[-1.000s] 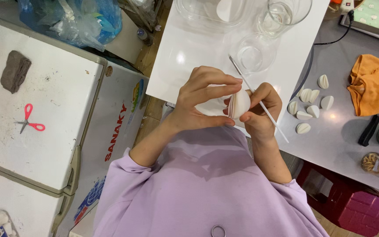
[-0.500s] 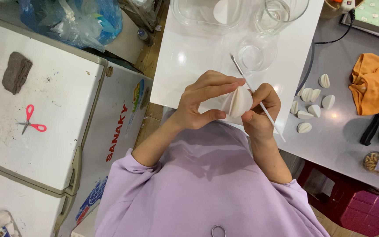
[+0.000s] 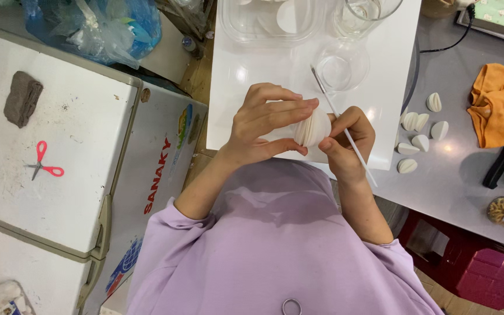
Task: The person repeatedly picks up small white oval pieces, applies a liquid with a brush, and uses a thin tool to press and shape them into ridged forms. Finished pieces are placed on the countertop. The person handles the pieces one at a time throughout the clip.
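My left hand (image 3: 266, 125) pinches a small stack of thin white round discs (image 3: 314, 127) by its edge, fingers on top and thumb below. My right hand (image 3: 348, 140) touches the stack's right side and also holds a thin white stick (image 3: 340, 121) that slants from upper left to lower right. Both hands hover over the near edge of a white board (image 3: 246, 64) on the table.
Several folded white half-moon pieces (image 3: 418, 137) lie on the grey table to the right. A clear tray (image 3: 272, 20) and two glass bowls (image 3: 340, 65) stand on the board. An orange cloth (image 3: 500, 102), a dark knife handle (image 3: 497, 166), red scissors (image 3: 42, 163) and a maroon stool (image 3: 473, 271) are around.
The hands have turned the disc stack slightly and it sits a little lower and flatter between the fingers. Nothing else has moved.
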